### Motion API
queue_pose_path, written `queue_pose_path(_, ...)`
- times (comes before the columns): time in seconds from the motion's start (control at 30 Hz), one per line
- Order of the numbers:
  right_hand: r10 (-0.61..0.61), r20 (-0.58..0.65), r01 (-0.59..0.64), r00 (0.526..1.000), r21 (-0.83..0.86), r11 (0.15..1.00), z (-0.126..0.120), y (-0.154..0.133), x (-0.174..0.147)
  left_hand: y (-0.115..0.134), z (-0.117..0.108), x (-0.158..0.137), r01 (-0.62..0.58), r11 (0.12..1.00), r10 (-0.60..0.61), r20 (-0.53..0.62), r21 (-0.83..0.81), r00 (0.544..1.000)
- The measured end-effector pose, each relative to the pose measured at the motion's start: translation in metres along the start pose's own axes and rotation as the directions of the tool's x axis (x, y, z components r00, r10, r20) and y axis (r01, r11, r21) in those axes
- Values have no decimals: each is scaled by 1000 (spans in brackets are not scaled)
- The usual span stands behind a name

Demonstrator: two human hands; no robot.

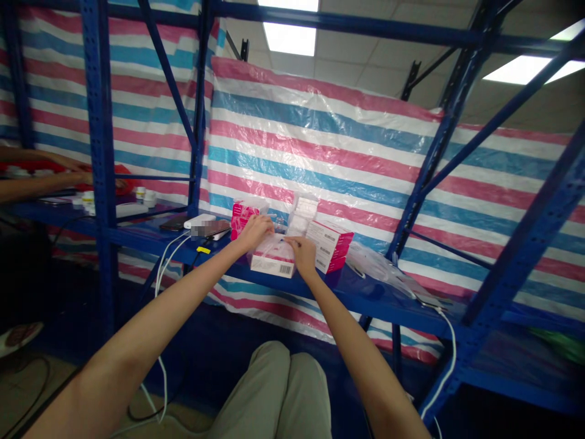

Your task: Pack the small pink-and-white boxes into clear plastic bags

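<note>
A white box (272, 266) with a barcode on its front face lies at the shelf's front edge, with clear plastic film (276, 239) over its top. My left hand (256, 233) is at the box's back left, its fingers closed on the film. From the right, my right hand (303, 252) reaches over the same box, its thumb and fingers pinched; what lies between them is too small to make out. Close by on the right stands a stack of pink-and-white boxes (329, 245). Behind my left hand is a pink box (242, 213) partly in plastic. White packs (304, 210) stand behind the hands.
Phones (214, 229) and white cables lie left on the blue shelf (356, 296). To the right are clear plastic bags (377, 265) and a flat device (423, 292) with a cable. Blue uprights (98, 152) frame the space. Another person's arms (46, 177) work at far left.
</note>
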State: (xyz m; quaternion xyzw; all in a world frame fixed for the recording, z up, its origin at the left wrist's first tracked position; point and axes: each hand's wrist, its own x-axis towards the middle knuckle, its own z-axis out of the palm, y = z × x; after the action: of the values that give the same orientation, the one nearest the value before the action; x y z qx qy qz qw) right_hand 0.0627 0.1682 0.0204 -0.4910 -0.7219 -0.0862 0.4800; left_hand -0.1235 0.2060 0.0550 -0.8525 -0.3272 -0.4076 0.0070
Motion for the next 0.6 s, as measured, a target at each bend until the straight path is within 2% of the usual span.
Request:
queue_pose_path(0.03,16,-9,-16,1000,-9,1000,-5,4,-4,0,-6,-3,-37,988,38,1,150,999)
queue_pose_path(0.1,42,-24,-43,999,-63,997,-16,10,-15,-2,-15,-9,-123,884,111,53,452,992)
queue_pose_path(0.17,28,-9,-29,1000,-172,985,-26,14,-27,-7,-17,-18,-181,769,137,118,613,984)
queue_pose_path(0.27,-10,75,35,997,-347,937,-35,17,-42,-17,-8,-32,-202,714,119,169,670,978)
queue_pose_path(0.37,1,143,53,990,-378,924,-37,19,-50,-25,5,-44,-180,722,90,167,668,982)
queue_pose_path(0.43,-27,167,80,986,-322,943,-37,24,-49,-27,9,-48,-181,729,89,170,660,981)
queue_pose_path(0.5,-39,130,66,991,-209,976,-37,31,-42,-25,8,-52,-178,736,91,166,653,982)
queue_pose_path(0.57,-9,80,14,997,-61,998,-37,38,-27,-21,5,-56,-114,761,71,93,638,993)
queue_pose_path(0.6,2,94,-3,996,10,1000,-37,39,-17,-17,4,-60,-50,783,45,24,620,999)
